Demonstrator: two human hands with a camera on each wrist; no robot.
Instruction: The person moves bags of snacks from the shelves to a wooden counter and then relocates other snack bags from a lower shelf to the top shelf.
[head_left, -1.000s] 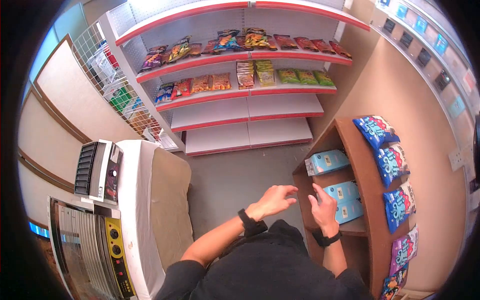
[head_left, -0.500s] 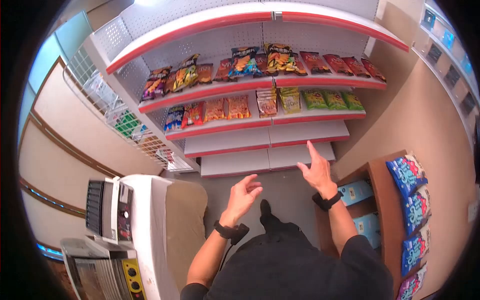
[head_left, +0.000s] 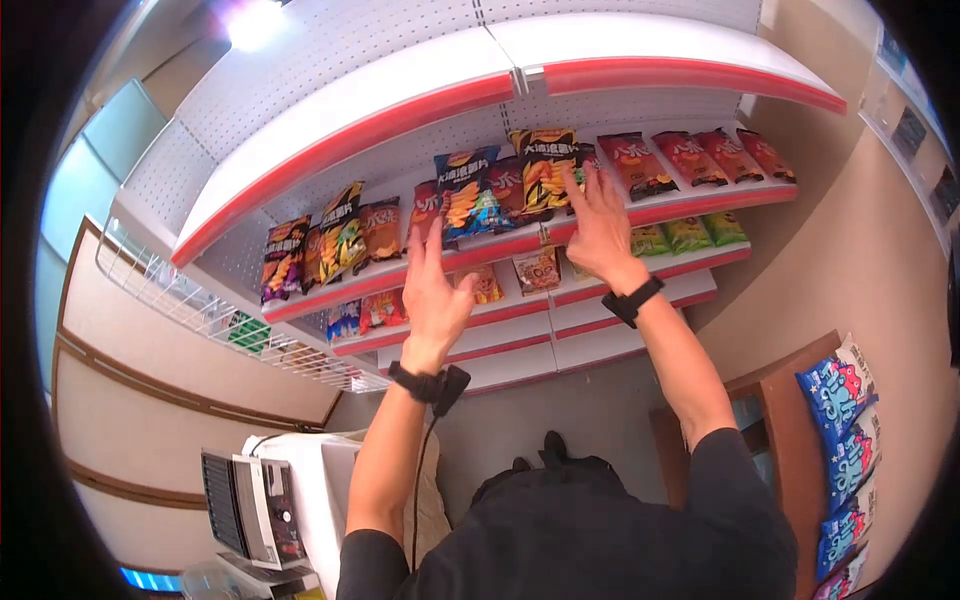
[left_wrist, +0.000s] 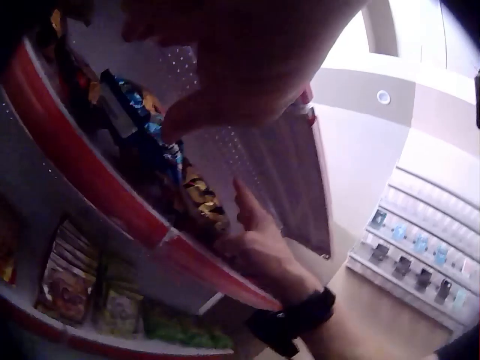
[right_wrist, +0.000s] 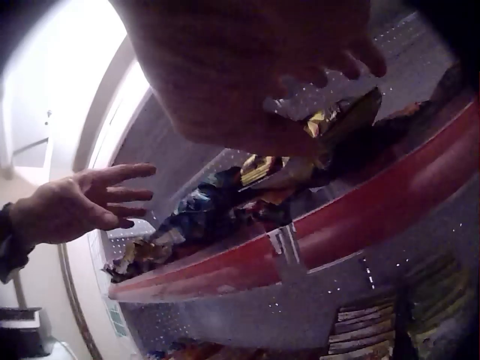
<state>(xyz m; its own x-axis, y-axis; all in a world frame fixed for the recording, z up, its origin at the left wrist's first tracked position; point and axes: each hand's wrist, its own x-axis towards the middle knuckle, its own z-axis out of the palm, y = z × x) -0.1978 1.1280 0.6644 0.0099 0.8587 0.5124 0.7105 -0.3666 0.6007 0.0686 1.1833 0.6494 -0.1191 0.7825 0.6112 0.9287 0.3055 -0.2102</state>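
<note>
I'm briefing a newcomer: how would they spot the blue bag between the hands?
Find the red-edged shelves. On the upper stocked shelf, look between the hands. The blue bag has red bags either side; its colour sets it apart.

lamp: lit | wire rack: left | blue bags: on brown cabinet, right

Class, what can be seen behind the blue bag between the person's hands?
In the head view, red bags peek out on both sides of the blue bag; what lies directly behind it is covered.
</note>
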